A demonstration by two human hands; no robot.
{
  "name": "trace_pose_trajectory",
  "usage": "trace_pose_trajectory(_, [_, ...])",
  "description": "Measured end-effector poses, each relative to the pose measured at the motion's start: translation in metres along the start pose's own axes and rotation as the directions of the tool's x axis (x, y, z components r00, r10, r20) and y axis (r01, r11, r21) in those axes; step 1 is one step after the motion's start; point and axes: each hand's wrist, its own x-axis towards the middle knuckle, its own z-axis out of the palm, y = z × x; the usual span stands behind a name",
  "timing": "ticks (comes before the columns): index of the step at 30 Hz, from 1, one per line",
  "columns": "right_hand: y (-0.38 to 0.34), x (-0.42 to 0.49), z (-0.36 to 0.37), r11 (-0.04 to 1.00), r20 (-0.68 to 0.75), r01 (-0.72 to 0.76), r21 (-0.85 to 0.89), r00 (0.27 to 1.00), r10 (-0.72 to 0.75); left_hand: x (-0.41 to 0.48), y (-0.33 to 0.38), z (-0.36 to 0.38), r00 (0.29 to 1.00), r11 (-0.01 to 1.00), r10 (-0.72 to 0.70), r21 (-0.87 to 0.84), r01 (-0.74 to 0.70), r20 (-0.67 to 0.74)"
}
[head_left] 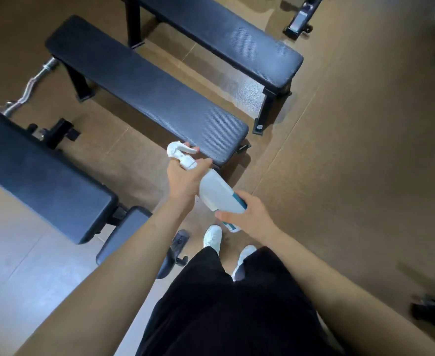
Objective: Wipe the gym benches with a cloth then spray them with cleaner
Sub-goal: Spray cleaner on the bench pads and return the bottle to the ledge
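Note:
A white spray bottle (217,192) with a teal label lies tilted between my hands, nozzle pointing up-left toward the near end of the middle black bench (147,96). My left hand (183,179) grips its neck below the white trigger head. My right hand (247,214) holds the bottle's base from below. A second black bench (226,37) stands behind, and a third bench (39,173) sits at the left. No cloth is visible.
A curl bar (31,86) lies on the brown floor at the left. A small padded seat (124,235) is near my left forearm. My white shoes (212,236) stand below the bottle. Dark equipment (432,312) sits at the right edge.

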Motion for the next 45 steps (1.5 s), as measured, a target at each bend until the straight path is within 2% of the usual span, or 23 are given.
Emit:
trace_pose_trajectory(3, [-0.003,0.027,-0.02,1.0,0.036,-0.008,0.018,0.999,0.007,0.015,0.004,0.018,1.0,0.997,-0.01,0.075,0.009,0.01])
trace_pose_trajectory(5, [-0.003,0.045,-0.035,1.0,0.071,-0.004,0.004,0.997,0.004,0.025,0.008,0.032,0.999,0.997,-0.021,0.079,0.023,-0.034])
trace_pose_trajectory(9, [-0.001,0.084,-0.071,1.0,0.164,-0.004,-0.013,0.987,0.006,0.042,0.014,0.061,0.985,0.999,-0.033,0.035,0.04,-0.171])
trace_pose_trajectory(15, [-0.012,0.136,-0.122,0.999,0.323,0.024,-0.043,0.946,-0.008,0.057,0.032,0.098,0.97,0.998,-0.057,-0.042,0.048,-0.236])
trace_pose_trajectory(23, [-0.042,0.166,-0.137,1.0,0.436,-0.001,0.002,0.9,0.0,0.07,0.057,0.116,0.911,0.996,-0.002,-0.079,-0.034,-0.413])
trace_pose_trajectory(29, [-0.077,0.197,-0.118,1.0,0.43,-0.028,-0.009,0.902,0.029,0.102,0.065,0.095,0.942,0.994,0.005,-0.099,-0.041,-0.336])
trace_pose_trajectory(36, [-0.111,0.234,-0.064,0.997,0.456,-0.076,-0.015,0.887,0.074,0.159,0.062,0.042,0.911,0.98,-0.122,-0.196,0.046,-0.395])
trace_pose_trajectory(40, [-0.142,0.257,-0.024,0.995,0.46,-0.065,-0.076,0.883,0.093,0.191,0.067,-0.005,0.942,0.966,-0.128,-0.254,0.048,-0.311])
trace_pose_trajectory(45, [-0.183,0.29,0.025,0.994,0.467,-0.068,-0.089,0.879,0.102,0.231,0.085,-0.075,0.979,0.91,-0.09,-0.415,0.007,-0.181])
